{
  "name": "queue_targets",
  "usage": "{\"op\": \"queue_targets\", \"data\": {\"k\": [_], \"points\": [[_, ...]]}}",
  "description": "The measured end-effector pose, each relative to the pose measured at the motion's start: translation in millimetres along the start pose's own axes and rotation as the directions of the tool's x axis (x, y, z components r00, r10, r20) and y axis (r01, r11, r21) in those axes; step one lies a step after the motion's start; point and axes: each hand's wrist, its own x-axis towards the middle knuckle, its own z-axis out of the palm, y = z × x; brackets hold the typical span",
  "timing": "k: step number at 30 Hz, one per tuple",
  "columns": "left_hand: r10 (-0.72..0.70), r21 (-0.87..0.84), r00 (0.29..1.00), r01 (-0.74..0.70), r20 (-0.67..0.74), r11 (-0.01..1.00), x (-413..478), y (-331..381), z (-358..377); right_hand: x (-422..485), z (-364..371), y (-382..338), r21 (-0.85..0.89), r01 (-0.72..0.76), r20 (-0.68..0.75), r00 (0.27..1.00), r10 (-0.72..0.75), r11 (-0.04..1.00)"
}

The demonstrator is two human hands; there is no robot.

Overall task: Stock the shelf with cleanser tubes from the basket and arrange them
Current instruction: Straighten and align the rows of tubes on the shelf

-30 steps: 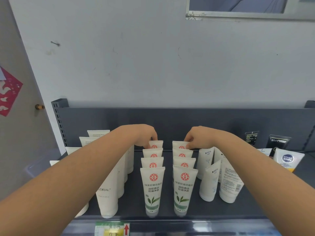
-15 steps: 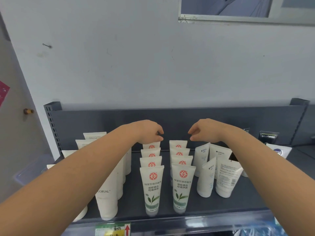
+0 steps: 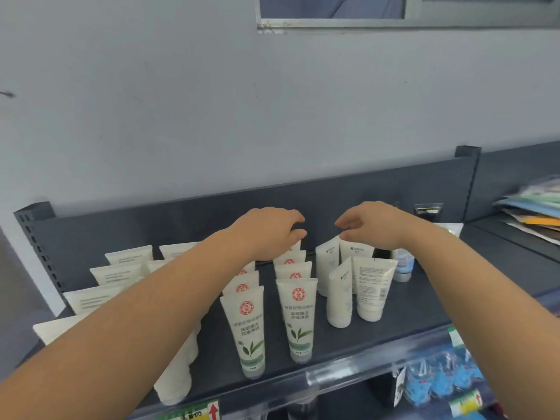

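Head-cam view, looking down at a dark grey metal store shelf (image 3: 403, 316) w/ a low back panel, against a pale grey wall (image 3: 212, 116).

Two bare forearms reach in from the bottom corners toward the back of the shelf. The left hand (image 3: 266, 233) hovers, palm down, over the rear of the left row; its fingers (image 3: 295, 218) are loosely curled and part-spread, holding nothing. The right hand (image 3: 371, 227) mirrors it just right of centre, fingers (image 3: 342, 222) curved inward, a narrow gap btwn thumb and fingertips, also empty. The hands are near each other but apart.

The task's items, white squeeze tubes of cleanser w/ a red round logo and green tea-leaf print (image 3: 298, 318), stand cap-down in two straight rows running front to back at mid-shelf, labels facing out so shoppers can read them. The front tube of the left row (image 3: 247, 328) stands just beside its neighbour, not touching. Both rows look upright and evenly spaced, so stocking here seems about done; the hands appear positioned to straighten the rearmost tubes.

To the left, plain white tubes w/ small grey text (image 3: 128, 256) stand in rows, partly hidden by the left arm. To the right, a looser cluster of white tubes w/ back-label print (image 3: 371, 289), some turned at angles. No basket in view.
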Motion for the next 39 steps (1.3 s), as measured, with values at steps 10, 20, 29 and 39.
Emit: {"op": "queue_targets", "data": {"k": [10, 20, 29, 39], "points": [[-0.074, -0.093, 0.997, 0.077, 0.03, 0.993, 18, 82, 23, -17, 10, 57, -0.073, 0.094, 0.027, 0.995, -0.092, 0.993], [-0.378, 0.022, 0.912, 0.38, 0.161, 0.925, 30, 126, 66, -16, 52, 97, 0.05, 0.273, 0.004, 0.962, -0.274, 0.961], [-0.523, -0.189, 0.851, 0.506, -0.054, 0.842, 21, 146, 96, -24, 94, 111, 0.534, 0.247, -0.234, 0.962, -0.138, 0.808], [-0.657, -0.595, 0.672, 0.386, -0.342, 0.705, 12, 155, 137, -31, 107, 114, 0.778, 0.152, -0.198, 0.98, 0.009, 0.609]]}}
